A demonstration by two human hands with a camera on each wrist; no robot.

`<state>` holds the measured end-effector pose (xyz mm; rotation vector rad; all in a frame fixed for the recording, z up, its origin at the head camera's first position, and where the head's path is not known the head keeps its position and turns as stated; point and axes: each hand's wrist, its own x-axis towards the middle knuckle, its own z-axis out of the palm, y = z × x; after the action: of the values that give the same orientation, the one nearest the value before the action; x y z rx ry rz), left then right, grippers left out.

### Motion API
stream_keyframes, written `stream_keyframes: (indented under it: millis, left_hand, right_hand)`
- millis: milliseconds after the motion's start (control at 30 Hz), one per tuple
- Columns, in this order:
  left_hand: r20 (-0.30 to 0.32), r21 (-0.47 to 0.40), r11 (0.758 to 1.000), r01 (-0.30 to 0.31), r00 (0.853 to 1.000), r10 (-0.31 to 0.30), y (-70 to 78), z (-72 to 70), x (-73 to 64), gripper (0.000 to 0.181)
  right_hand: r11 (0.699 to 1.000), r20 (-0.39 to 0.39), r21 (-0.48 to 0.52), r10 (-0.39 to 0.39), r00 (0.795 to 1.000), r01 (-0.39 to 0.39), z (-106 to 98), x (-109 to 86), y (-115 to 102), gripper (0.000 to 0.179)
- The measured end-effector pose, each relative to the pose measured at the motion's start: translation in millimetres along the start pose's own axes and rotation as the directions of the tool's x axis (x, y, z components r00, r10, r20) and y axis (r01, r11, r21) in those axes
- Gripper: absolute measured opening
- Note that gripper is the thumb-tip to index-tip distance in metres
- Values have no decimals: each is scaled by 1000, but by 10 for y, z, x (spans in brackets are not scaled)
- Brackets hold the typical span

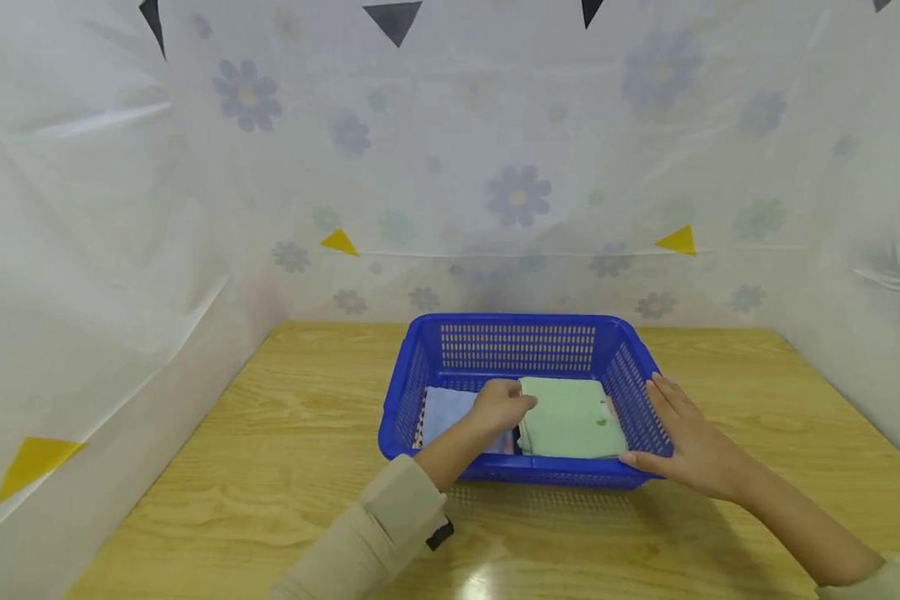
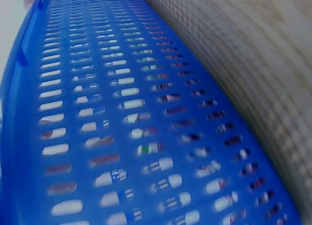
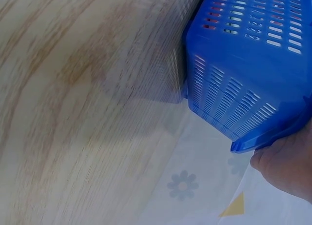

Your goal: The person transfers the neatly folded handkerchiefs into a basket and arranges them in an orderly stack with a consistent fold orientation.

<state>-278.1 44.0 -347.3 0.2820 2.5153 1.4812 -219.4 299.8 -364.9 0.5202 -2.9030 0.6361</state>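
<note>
A blue plastic basket with slotted walls stands on the wooden table. Inside it, at the right, lies a folded light green cloth with a small dark green mark. To its left is a folded pale blue cloth. My left hand reaches over the front rim and holds the green cloth by its left edge, thumb on top and the other fingers mostly hidden. My right hand rests on the basket's front right corner, fingers straight along the right rim and thumb at the front rim.
The wooden table extends around the basket. White sheeting with printed flowers walls off the back and both sides. Yellow triangles and dark triangles are on the sheeting. In the left wrist view, the basket's slotted wall fills most of the picture.
</note>
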Motion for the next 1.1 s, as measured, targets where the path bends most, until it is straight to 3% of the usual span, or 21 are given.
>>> stream_keyframes:
  millis: [233, 433, 667, 733, 800, 867, 967, 1033, 1100]
  left_hand:
    - [-70, -25, 983, -180, 981, 178, -107, -144, -142, 43]
    - [-127, -10, 945, -327, 938, 323, -242, -303, -268, 39]
    - [-199, -34, 916, -400, 901, 386, -351, -494, -467, 34]
    - [-221, -25, 906, -423, 886, 408, -380, -533, -519, 33]
    - [-249, -5, 890, -456, 863, 440, -424, -572, -560, 30]
    - [-276, 22, 874, -486, 837, 472, -477, -619, -592, 28]
    - [-307, 56, 845, -532, 796, 522, -558, -702, -623, 27]
    - [-316, 93, 822, -562, 766, 559, -606, -767, -640, 27]
    - [-324, 163, 794, -585, 729, 603, -653, -831, -658, 27]
  right_hand:
    - [1000, -15, -9, -15, 1000, 15, 3, -5, 6, 101]
    - [993, -49, -114, -3, 999, -3, -26, -31, 10, 102]
    - [983, -77, -183, 1, 997, -15, -43, -64, -2, 95]
    - [984, -109, -179, -17, 994, -2, -51, -91, 2, 91]
    - [984, -156, -178, -46, 987, 18, -63, -121, 6, 86]
    - [984, -221, -173, -81, 972, 43, -82, -156, 19, 79]
    - [981, -348, -181, -129, 929, 68, -137, -210, 55, 67]
    - [977, -449, -195, -164, 878, 83, -174, -237, 96, 59]
    - [974, -544, -206, -194, 816, 94, -206, -256, 139, 51]
